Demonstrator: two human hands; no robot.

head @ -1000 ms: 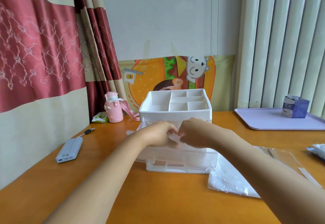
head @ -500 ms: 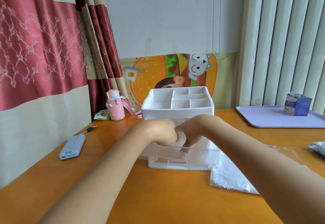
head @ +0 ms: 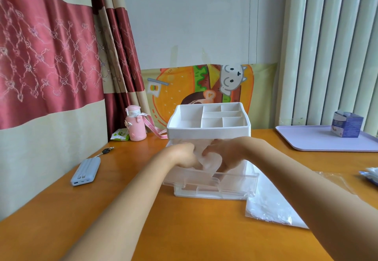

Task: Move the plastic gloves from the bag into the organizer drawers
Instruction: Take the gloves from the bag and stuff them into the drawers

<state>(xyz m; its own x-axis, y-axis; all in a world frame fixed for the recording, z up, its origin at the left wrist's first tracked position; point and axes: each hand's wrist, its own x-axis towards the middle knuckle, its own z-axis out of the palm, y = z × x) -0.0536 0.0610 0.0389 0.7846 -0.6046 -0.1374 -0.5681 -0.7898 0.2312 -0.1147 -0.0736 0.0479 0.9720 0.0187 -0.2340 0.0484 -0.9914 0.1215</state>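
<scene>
On the desk (head: pixel 184 230) I see a power bank (head: pixel 86 171) at far left. At centre, my left hand (head: pixel 182 155) and right hand (head: pixel 227 152), fingers curled, both grip the crumpled plastic gloves (head: pixel 208 158) inside the pulled-out clear drawer (head: pixel 235 181) of the white organizer (head: pixel 208 131). The flattened bag (head: pixel 270 203) lies just beside it, at right.

Legible text: none.
Blue carton (head: pixel 346 124), on tray (head: pixel 306 141) right of the organizer (head: pixel 208 130): print too small to read.
Pink bottle (head: pixel 135 125), left of the organizer: label blurred.
Green packet (head: pixel 120 134), left of the organizer: print illegible.
</scene>
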